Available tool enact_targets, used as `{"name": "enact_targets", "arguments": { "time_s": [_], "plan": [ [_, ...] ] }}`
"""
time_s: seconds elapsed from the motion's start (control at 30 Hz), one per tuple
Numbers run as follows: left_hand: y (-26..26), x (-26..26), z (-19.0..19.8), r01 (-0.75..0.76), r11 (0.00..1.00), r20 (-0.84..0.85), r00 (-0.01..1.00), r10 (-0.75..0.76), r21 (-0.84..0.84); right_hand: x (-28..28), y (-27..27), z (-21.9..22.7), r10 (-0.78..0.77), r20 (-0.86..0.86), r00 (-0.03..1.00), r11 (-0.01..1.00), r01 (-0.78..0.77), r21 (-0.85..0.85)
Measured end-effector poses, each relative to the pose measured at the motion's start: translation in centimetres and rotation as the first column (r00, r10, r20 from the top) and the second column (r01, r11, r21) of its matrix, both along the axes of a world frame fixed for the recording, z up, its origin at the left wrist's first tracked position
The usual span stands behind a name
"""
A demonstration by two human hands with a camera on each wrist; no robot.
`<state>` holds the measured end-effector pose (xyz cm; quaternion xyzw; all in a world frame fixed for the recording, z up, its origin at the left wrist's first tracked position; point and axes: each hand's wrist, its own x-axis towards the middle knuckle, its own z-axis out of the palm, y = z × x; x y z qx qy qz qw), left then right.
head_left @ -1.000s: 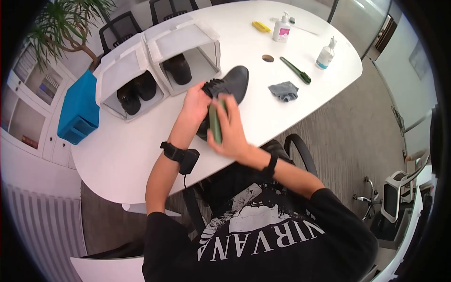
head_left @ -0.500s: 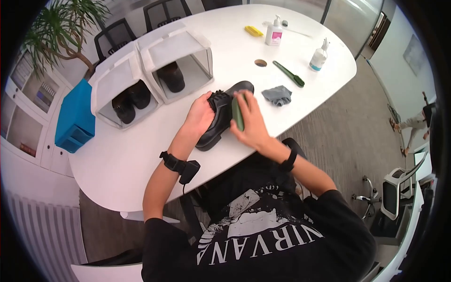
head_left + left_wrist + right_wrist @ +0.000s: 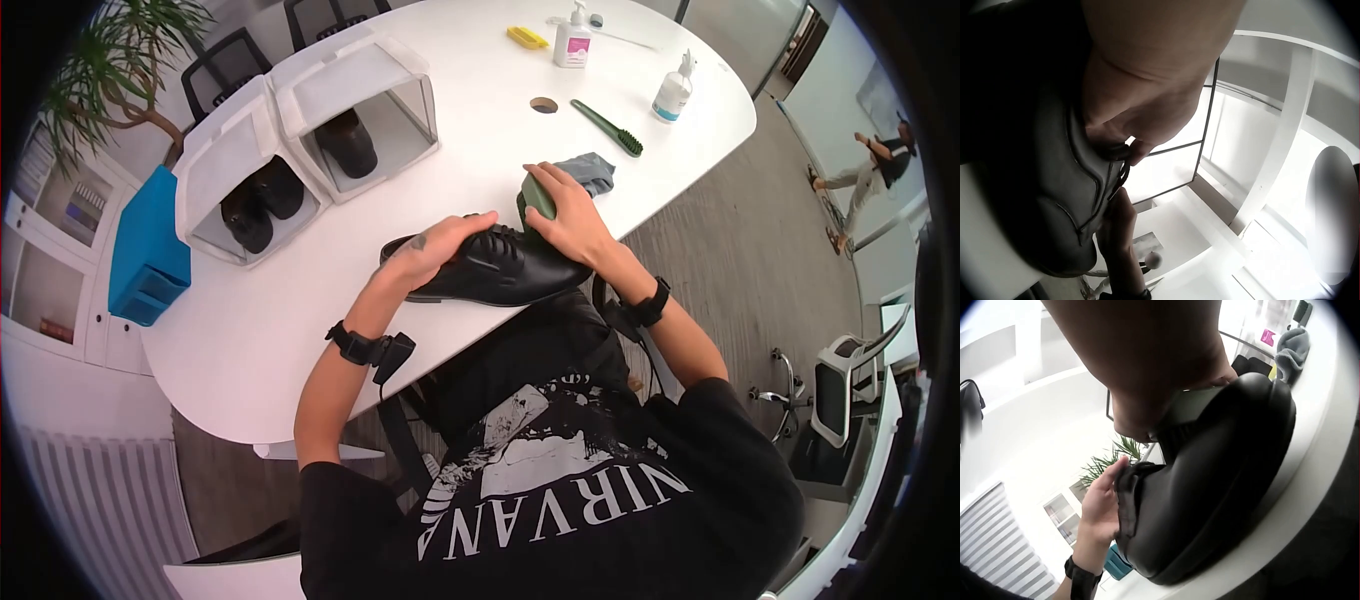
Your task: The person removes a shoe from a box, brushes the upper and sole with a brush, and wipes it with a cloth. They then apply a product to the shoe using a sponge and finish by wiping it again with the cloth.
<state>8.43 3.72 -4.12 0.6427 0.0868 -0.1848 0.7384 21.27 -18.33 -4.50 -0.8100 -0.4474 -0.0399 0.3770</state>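
A black lace-up leather shoe (image 3: 505, 275) lies across the table's near edge, toe to the right. My left hand (image 3: 432, 257) holds it at the opening; in the left wrist view some fingers are hidden inside the shoe (image 3: 1054, 194). With my right hand (image 3: 572, 222) I grip a green-backed brush (image 3: 538, 194) over the far side of the shoe's front. Its dark bristles face the leather in the right wrist view, where the brush (image 3: 1190, 406) sits right at the shoe's upper. A grey cloth (image 3: 592, 172) lies just beyond my right hand.
Two white boxes with clear sides, one box (image 3: 250, 150) holding a pair of dark shoes, the other a dark shoe (image 3: 347, 145), stand left. A long green brush (image 3: 605, 125), pump bottle (image 3: 572, 45), spray bottle (image 3: 672, 92) and yellow item (image 3: 527, 37) lie beyond. A blue organizer (image 3: 150, 250) stands far left.
The shoe has turned from pointing away to lying sideways, toe right. My right hand has moved the brush right and away, near the grey cloth; my left hand has kept hold of the shoe.
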Motion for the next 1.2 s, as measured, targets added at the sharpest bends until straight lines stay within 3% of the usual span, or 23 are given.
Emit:
{"name": "enact_targets", "arguments": {
  "time_s": [0.03,0.1,0.23,0.33,0.37,0.47,0.5,0.6,0.67,0.73,0.77,0.8,0.87,0.97,1.0,1.07,1.1,1.13,1.2],
  "plan": [
    [-0.3,0.1,0.3,-0.01,0.981,0.001,1.0,0.01,0.195,-0.4,-0.3,0.6,0.02,0.042,0.999,1.0,-0.02,-0.006],
    [-0.8,0.1,0.6,-0.03,0.83,0.004,0.999,0.033,0.556,-1.0,-0.9,0.4,0.082,0.118,0.99,0.995,-0.074,-0.068],
    [-0.1,0.5,-1.5,-0.027,0.965,0.055,0.998,0.013,0.261,-5.1,-2.8,1.7,0.19,0.201,0.961,0.973,-0.157,-0.168],
    [0.9,1.7,-5.2,-0.086,0.932,0.045,0.996,0.075,0.353,-6.2,-3.4,1.5,0.24,0.315,0.918,0.962,-0.182,-0.203],
    [0.4,1.1,-3.5,-0.108,0.863,0.09,0.993,0.073,0.494,-4.7,-3.0,0.9,0.219,0.333,0.917,0.969,-0.165,-0.182],
    [0.7,1.3,-3.3,-0.011,0.921,-0.024,0.999,0.023,0.39,-1.4,-0.7,-0.4,0.059,0.134,0.989,0.993,-0.045,-0.107],
    [0.6,1.2,-3.0,0.031,0.967,-0.014,0.999,-0.029,0.251,-1.9,-0.9,-0.7,0.095,0.192,0.977,0.992,-0.077,-0.1],
    [-0.9,-0.4,-1.8,-0.124,0.975,0.254,0.964,0.074,0.187,-6.8,-3.0,0.5,0.196,0.277,0.941,0.976,-0.159,-0.152],
    [0.1,0.7,-2.3,-0.044,0.966,0.174,0.985,-0.001,0.254,-6.8,-4.1,0.3,0.222,0.291,0.931,0.969,-0.179,-0.169],
    [0.5,1.5,-4.1,-0.017,0.956,0.09,0.996,-0.01,0.292,-4.1,-3.9,-0.4,0.132,0.228,0.965,0.987,-0.108,-0.115],
    [-0.2,0.7,-1.8,-0.038,0.953,0.096,0.995,0.01,0.302,-3.0,-3.2,-0.2,0.091,0.268,0.959,0.995,-0.074,-0.073],
    [-0.3,0.4,-2.2,-0.086,0.936,0.204,0.979,0.015,0.34,-2.0,-2.4,-0.9,0.044,0.299,0.953,0.997,-0.022,-0.074],
    [0.0,0.7,-1.2,0.049,0.981,0.001,0.999,-0.05,0.19,-2.7,-2.4,-0.8,0.048,0.228,0.973,0.998,-0.036,-0.059],
    [0.1,0.1,-2.9,-0.111,0.951,0.284,0.958,0.026,0.29,-6.5,-4.8,0.4,0.196,0.261,0.945,0.974,-0.157,-0.161],
    [0.0,0.0,-2.6,-0.085,0.954,0.25,0.968,0.011,0.287,-7.6,-5.4,1.0,0.251,0.235,0.939,0.956,-0.203,-0.21],
    [-0.1,0.4,-1.7,-0.025,0.961,0.177,0.984,-0.025,0.275,-6.8,-5.6,0.7,0.239,0.341,0.909,0.958,-0.163,-0.238],
    [1.0,1.8,-4.5,-0.003,0.956,0.118,0.992,-0.033,0.293,-5.1,-5.1,0.5,0.21,0.339,0.917,0.97,-0.152,-0.191],
    [0.6,1.5,-3.6,-0.02,0.963,0.064,0.998,0.003,0.27,-3.4,-4.3,0.4,0.132,0.353,0.926,0.982,-0.075,-0.173],
    [-0.6,0.2,-1.5,-0.078,0.98,0.095,0.994,0.061,0.184,-0.7,-3.4,-0.4,0.061,0.225,0.972,0.994,-0.038,-0.105]
  ]
}}
